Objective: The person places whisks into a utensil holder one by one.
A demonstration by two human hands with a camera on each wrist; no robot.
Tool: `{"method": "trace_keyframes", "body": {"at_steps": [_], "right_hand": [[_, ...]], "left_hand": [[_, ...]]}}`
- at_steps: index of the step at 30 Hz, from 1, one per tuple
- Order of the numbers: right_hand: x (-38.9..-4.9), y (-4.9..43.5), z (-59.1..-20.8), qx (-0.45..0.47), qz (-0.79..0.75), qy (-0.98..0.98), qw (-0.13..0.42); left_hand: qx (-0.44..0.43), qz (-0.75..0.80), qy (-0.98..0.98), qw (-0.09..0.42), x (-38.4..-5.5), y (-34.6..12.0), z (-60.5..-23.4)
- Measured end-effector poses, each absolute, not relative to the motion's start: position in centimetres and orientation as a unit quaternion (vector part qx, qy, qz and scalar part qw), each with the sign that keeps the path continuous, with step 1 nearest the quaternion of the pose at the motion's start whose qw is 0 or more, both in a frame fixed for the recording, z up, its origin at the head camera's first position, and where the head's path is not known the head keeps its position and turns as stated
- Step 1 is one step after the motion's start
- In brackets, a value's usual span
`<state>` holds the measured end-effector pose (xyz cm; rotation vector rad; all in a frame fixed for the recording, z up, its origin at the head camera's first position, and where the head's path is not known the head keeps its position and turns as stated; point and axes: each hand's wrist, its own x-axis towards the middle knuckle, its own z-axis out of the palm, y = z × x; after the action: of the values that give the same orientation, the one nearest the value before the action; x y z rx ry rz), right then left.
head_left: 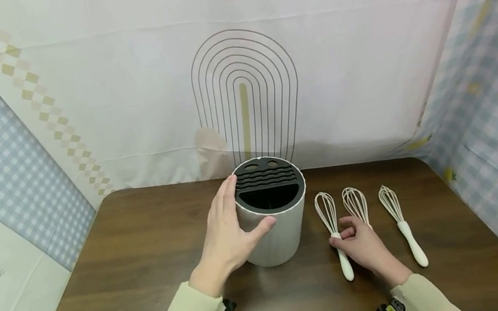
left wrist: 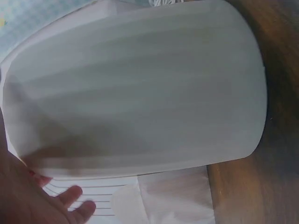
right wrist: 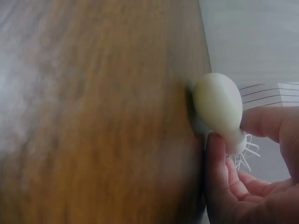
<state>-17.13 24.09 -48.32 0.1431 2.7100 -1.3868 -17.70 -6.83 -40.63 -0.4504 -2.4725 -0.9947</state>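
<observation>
A white utensil holder [head_left: 277, 236] with a black divided top [head_left: 265, 177] stands upright near the back of the table. My left hand [head_left: 227, 231] rests against its left side, fingers fairly straight up to the rim and thumb spread across the front. Its pale wall [left wrist: 140, 93] fills most of the left wrist view. To the right of the holder, my right hand [head_left: 364, 243] pinches the handle of the leftmost white whisk [head_left: 344, 264] between thumb and fingers. The rounded handle end [right wrist: 217, 100] shows close up in the right wrist view, low over the wood.
A second whisk [head_left: 355, 202] lies partly hidden behind my right hand. Farther right is a third whisk [head_left: 408, 238], its wires pointing to the back. The brown wooden table [head_left: 147, 257] meets a patterned cloth [head_left: 146, 112] at the back, with checked cloth on both sides.
</observation>
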Motion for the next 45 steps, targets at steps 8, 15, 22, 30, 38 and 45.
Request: {"method": "trace_keyframes", "body": {"at_steps": [8, 15, 22, 30, 38, 45], "right_hand": [[-17.4, 24.0, -48.8, 0.043, -0.451, 0.890, 0.044], [-17.5, 24.0, -48.8, 0.055, -0.457, 0.886, 0.061], [-17.7, 24.1, -47.0, 0.053, -0.496, 0.863, 0.076], [-18.1, 23.4, -41.6, 0.013, -0.536, 0.843, 0.039], [-18.6, 22.9, -37.8, -0.011, -0.566, 0.824, 0.002], [-18.1, 22.7, -35.3, -0.096, -0.635, 0.765, -0.053]], "left_hand": [[-0.183, -0.429, -0.868, 0.169, -18.6, -7.6, -40.8], [-0.223, -0.434, -0.858, 0.159, -19.5, -8.4, -41.0], [-0.223, -0.402, -0.872, 0.171, -20.0, -8.5, -41.4], [-0.221, -0.402, -0.870, 0.182, -20.0, -8.3, -41.4], [-0.216, -0.399, -0.874, 0.176, -19.9, -8.4, -41.1], [-0.218, -0.398, -0.874, 0.173, -19.7, -8.4, -41.1]]}}
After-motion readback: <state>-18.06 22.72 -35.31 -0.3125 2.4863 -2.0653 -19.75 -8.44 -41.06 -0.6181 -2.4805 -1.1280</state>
